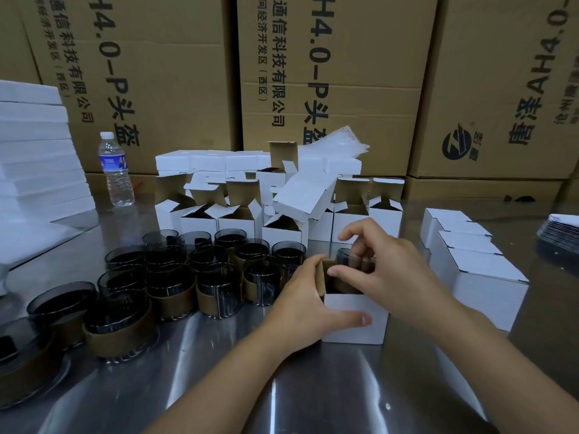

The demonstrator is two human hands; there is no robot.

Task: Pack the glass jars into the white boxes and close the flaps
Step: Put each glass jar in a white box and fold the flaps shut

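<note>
Lowering one dark glass jar (pixel 346 256) into an open white box (pixel 351 327), with most of the batch not yet packed.

The right hand (pixel 388 270) pinches the jar by its rim; the jar sits partway in the box mouth, its top above the edge. The left hand (pixel 300 296) clamps the box's left side, with the thumb across the front face and the fingers holding back a brown-lined flap, so this box's flaps are not yet closed. On the steel table (pixel 282 386), a short row of closed white boxes (pixel 476 270) at the right looks finished. To the left, a large cluster of jars in brown card sleeves (pixel 175 277) waits, and erected open boxes (pixel 238 220) stand ready behind them. Judged from these counts, the job is well short of halfway.
</note>
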